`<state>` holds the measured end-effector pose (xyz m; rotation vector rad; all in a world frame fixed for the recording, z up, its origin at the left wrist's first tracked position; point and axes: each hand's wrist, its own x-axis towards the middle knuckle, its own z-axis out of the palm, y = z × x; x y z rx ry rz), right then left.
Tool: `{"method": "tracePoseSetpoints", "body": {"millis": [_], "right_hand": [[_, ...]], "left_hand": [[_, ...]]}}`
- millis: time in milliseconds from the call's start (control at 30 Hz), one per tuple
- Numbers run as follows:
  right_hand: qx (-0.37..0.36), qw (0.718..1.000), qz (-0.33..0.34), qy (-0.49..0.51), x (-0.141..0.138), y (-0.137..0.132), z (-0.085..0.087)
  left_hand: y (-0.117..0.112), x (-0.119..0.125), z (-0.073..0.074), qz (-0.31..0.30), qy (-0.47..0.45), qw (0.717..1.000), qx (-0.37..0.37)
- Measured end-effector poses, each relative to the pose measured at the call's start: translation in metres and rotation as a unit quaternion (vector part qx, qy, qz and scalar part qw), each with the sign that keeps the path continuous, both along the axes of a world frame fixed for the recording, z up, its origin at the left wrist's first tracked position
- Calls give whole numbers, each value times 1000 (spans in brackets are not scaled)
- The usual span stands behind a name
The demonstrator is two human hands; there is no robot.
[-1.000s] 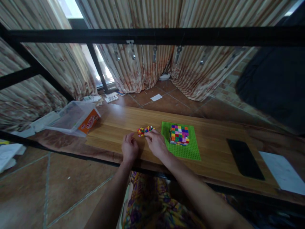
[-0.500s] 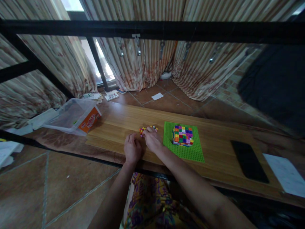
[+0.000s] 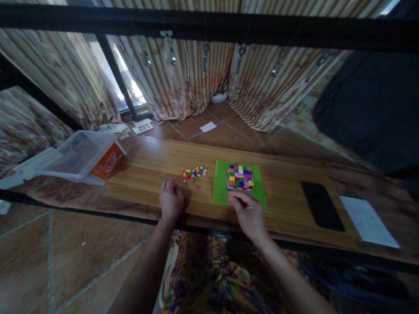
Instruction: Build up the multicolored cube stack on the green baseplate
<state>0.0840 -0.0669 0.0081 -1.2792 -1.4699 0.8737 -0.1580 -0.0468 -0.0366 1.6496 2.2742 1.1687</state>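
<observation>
A green baseplate (image 3: 221, 192) lies on the wooden table (image 3: 288, 179) and carries a block of many-coloured small bricks (image 3: 240, 177). My right hand (image 3: 248, 213) sits at the plate's near edge, fingers pinched together just below the block; what they hold is too small to see. A small heap of loose coloured bricks (image 3: 194, 173) lies left of the plate, with one stray pink brick (image 3: 197, 187) nearer me. My left hand (image 3: 170, 200) rests on the table below that heap, fingers curled loosely, nothing seen in it.
A clear plastic tub (image 3: 80, 157) with an orange label stands at the table's left end. A black phone (image 3: 321, 205) and a white sheet (image 3: 368, 215) lie to the right. A black metal bar (image 3: 229, 28) crosses overhead. Curtains and tiled floor lie behind.
My right hand has left the loose heap and moved right to the near edge of the green baseplate. My left hand stays by the heap. The camera tilted slightly.
</observation>
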Motion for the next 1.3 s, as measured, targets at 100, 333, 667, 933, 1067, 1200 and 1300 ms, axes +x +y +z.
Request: {"method": "tracePoseSetpoints", "body": {"millis": [100, 333, 667, 933, 1067, 1200, 1300], "right_hand": [[-34, 995, -84, 33, 36, 4, -9], [-38, 989, -143, 2, 58, 27, -14], [-6, 985, -165, -50, 50, 38, -17], [3, 990, -134, -41, 53, 37, -19], [-11, 991, -131, -33, 55, 38, -20], [-34, 988, -151, 7, 51, 42, -19], [-76, 977, -172, 99, 48, 45, -16]], "left_hand": [[0, 0, 1, 3, 6, 1000, 6], [1, -1, -1, 2, 19, 1000, 12], [2, -2, -3, -4, 34, 999, 21], [2, -1, 0, -3, 31, 999, 11], [2, 0, 0, -4, 37, 999, 15], [2, -1, -1, -6, 42, 999, 18], [2, -1, -1, -1, 45, 999, 13]]}}
